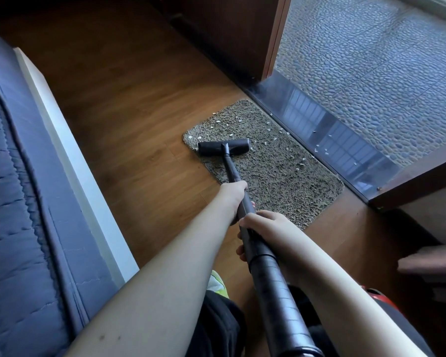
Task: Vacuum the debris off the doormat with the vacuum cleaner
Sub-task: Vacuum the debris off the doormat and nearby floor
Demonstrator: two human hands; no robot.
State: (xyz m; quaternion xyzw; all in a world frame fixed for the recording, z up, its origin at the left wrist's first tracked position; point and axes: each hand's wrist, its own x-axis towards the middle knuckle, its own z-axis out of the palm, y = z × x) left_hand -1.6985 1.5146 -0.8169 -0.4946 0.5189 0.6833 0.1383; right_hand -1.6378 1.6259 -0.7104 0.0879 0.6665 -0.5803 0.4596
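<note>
Vacuum wand: black, ribbed at the near end, running from the bottom edge of the view up and away to the floor head. Right hand: fingers curled round the wand just above the ribbed collar. Left hand: arm stretched forward, fingers wrapped round the thinner tube farther along. Floor head: black, T-shaped, resting on the doormat near its far-left corner. Doormat: grey-brown, shaggy, rectangular with rounded corners, lying on the wooden floor against a glossy dark threshold. Debris: small pale flakes scattered over the far part of the mat, a few on the threshold. Mattress: blue, quilted, along the left. Pebbled flooring: beyond the threshold.
</note>
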